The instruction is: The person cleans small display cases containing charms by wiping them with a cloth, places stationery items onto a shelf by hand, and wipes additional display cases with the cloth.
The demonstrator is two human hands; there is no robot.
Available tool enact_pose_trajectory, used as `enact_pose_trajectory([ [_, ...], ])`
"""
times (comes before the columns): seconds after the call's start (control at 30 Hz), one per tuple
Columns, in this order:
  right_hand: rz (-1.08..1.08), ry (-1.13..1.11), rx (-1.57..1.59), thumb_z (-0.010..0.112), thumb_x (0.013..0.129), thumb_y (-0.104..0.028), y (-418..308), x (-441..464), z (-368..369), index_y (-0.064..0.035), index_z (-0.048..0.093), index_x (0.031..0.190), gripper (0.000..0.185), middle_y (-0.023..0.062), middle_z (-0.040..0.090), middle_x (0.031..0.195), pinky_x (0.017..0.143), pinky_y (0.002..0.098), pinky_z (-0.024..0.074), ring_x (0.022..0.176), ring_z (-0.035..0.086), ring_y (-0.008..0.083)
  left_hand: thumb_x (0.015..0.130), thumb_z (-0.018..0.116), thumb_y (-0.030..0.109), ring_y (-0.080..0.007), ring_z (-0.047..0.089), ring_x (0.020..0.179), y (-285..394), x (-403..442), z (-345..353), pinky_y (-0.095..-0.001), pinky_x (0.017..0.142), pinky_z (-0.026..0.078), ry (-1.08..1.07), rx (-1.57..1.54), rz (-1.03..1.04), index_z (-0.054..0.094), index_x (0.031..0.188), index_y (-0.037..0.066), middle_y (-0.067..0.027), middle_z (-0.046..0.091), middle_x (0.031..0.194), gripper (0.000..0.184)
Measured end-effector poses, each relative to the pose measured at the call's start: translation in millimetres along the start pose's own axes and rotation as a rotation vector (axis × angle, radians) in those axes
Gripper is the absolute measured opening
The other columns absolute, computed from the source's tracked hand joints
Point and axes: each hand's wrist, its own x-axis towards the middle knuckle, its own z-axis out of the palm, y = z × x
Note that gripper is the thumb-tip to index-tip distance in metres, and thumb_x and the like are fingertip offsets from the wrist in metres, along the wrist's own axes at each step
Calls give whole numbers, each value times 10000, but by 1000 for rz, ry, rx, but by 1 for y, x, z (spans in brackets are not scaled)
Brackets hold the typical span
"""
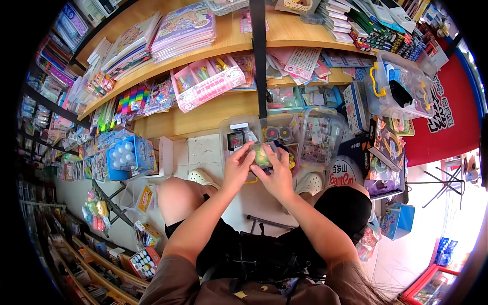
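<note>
Between my two hands is a small clear pack with something green and yellow inside [262, 155]; its exact kind is too small to make out. My left hand [238, 166] grips its left side, fingertips at the upper edge. On the right, my right hand [277, 177] has its thumb and fingers closed on the same pack. Just beyond them stands a clear plastic bin [226, 133] holding small packaged goods, among them a dark square box [236, 141] and round-topped items [279, 133].
Wooden shelves [203, 114] rise in front with stacked books [184, 30] and a pink box [211, 86]. A clear tub [320, 136] stands right of the hands, with a yellow-handled bin [401, 89] beyond. At left sits a blue box of white balls [127, 157].
</note>
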Motion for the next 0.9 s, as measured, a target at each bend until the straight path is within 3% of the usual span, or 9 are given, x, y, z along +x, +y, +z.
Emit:
enact_pose_trajectory([
  [0.27, 119, -105, 432, 592, 862, -194, 17, 1, 20, -113, 493, 1306, 462, 162, 463, 1240, 891, 336, 445, 1090, 507, 264, 860, 656, 266, -108, 566, 847, -16, 3, -7, -251, 707, 475, -13, -320, -227, 496, 1271, 78, -11, 588, 1007, 480],
  [0.37, 165, -122, 646, 619, 845, -296, 7, -1, 24, -129, 440, 1350, 561, 193, 448, 1254, 902, 358, 424, 1121, 481, 302, 837, 668, 346, -147, 582, 919, -2, 1, -6, -304, 741, 488, -129, -628, -490, 480, 1256, 121, -13, 572, 1073, 511],
  [0.47, 29, -174, 397, 591, 869, -344, 21, -2, 38, -139, 392, 1382, 586, 209, 404, 1307, 974, 381, 375, 1228, 381, 326, 838, 660, 347, -176, 579, 985, -3, 6, -16, -370, 793, 493, -134, -649, -564, 486, 1202, 143, -28, 575, 1093, 452],
  [0.57, -8, -144, 227, 570, 878, -383, 18, -10, 46, -125, 360, 1398, 616, 233, 379, 1320, 1024, 383, 327, 1285, 303, 352, 828, 674, 336, -182, 572, 998, -15, 15, -31, -387, 837, 484, -8, -574, -431, 457, 1198, 136, -33, 571, 1093, 474],
  [0.6, 55, -155, 388, 566, 874, -408, 17, -11, 46, -124, 364, 1392, 625, 270, 326, 1355, 1032, 376, 321, 1291, 302, 378, 829, 673, 334, -180, 578, 990, -20, 18, -38, -386, 827, 491, 35, -590, -429, 440, 1185, 127, -44, 572, 1093, 473],
  [0.7, 90, -156, 185, 598, 845, -422, 75, -7, 62, -103, 471, 1312, 580, 284, 417, 1295, 1006, 384, 357, 1245, 384, 386, 879, 599, 357, -191, 596, 928, -13, 15, -44, -374, 856, 458, 160, -522, -384, 546, 1070, 96, -52, 613, 991, 328],
  [0.77, 294, -320, -139, 603, 837, -415, 104, 1, 46, -83, 505, 1268, 553, 226, 507, 1226, 981, 350, 374, 1175, 475, 325, 848, 649, 332, -183, 585, 948, -14, 13, -50, -377, 833, 467, 161, -528, -402, 501, 1113, 104, -50, 598, 1020, 379],
  [0.83, 702, -266, -80, 697, 767, -314, 142, 16, 51, -77, 548, 1210, 524, 201, 576, 1125, 947, 340, 405, 1073, 543, 316, 805, 706, 322, -191, 571, 992, -25, 13, -62, -409, 835, 475, 131, -518, -431, 421, 1210, 118, -43, 563, 1089, 536],
  [0.9, 492, 20, 19, 732, 738, -204, 179, 26, 61, -73, 548, 1207, 520, 153, 579, 1140, 943, 345, 405, 1059, 546, 277, 786, 725, 332, -188, 562, 1006, -31, 9, -67, -415, 852, 456, 131, -480, -450, 410, 1226, 124, -41, 558, 1108, 579],
])
